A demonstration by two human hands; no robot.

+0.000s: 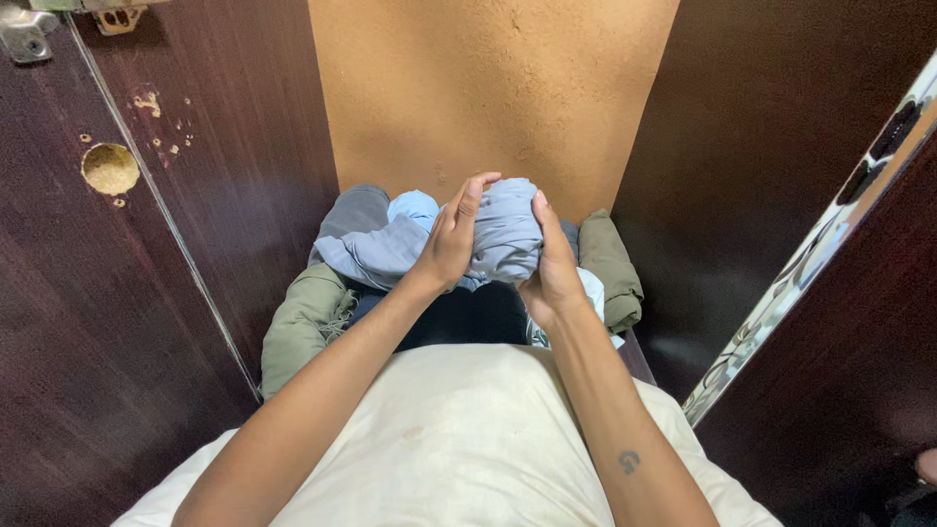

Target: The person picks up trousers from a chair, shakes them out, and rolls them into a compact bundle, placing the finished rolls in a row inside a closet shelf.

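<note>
A bunched grey-blue cloth point(503, 234) is held up between both hands in front of a narrow cupboard compartment. My left hand point(451, 239) grips its left side, fingers curled over the top. My right hand point(551, 268) presses against its right side from below. Under and behind it lies a pile of clothes: a light blue garment point(386, 249), a grey one point(353, 210) and an olive-green one point(303, 322) that hangs over the front edge.
Dark brown wooden doors stand on both sides, the left door point(117, 293) with a round hole point(109, 168). The compartment's back wall point(488, 88) is orange-brown. A patterned strip point(810, 263) runs along the right door. A cream cloth point(459, 439) covers my front.
</note>
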